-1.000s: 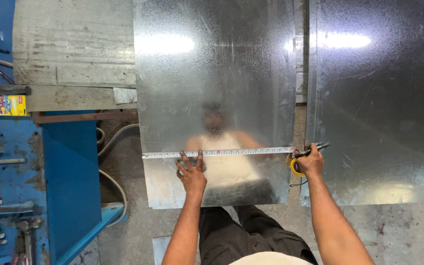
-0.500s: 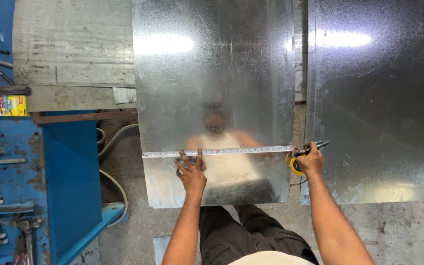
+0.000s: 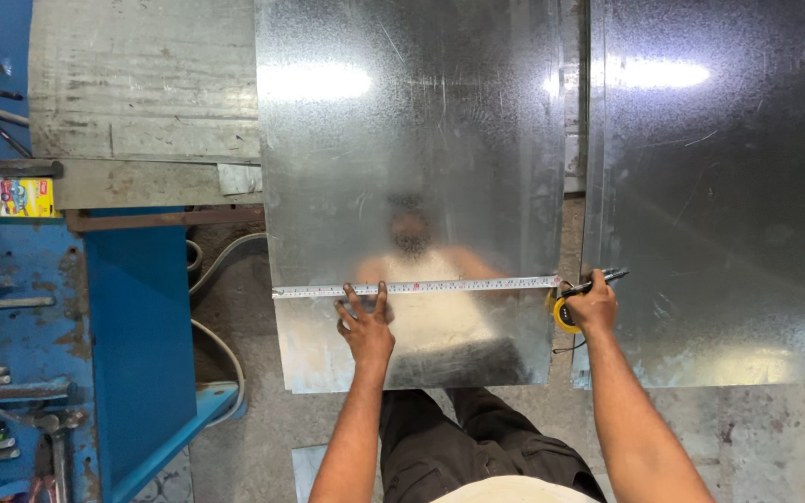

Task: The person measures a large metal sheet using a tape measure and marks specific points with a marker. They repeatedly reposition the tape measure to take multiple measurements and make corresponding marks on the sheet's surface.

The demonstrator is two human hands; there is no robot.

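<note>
Left hand [image 3: 366, 328], fingers spread, presses a tape measure [image 3: 416, 289] across a galvanised steel sheet [image 3: 412, 140]; right hand [image 3: 593, 303] grips the yellow tape case [image 3: 563, 315] and a pen [image 3: 598, 278].

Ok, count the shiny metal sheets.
2: one sheet under the tape measure and both hands, another sheet to its right, running out of frame. Duller plates lie upper left.

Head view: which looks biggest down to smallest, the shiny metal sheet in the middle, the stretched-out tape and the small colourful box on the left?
1. Metal sheet, by far the largest.
2. Tape, long but thin, spanning the sheet's width.
3. Colourful box, smallest.
</note>
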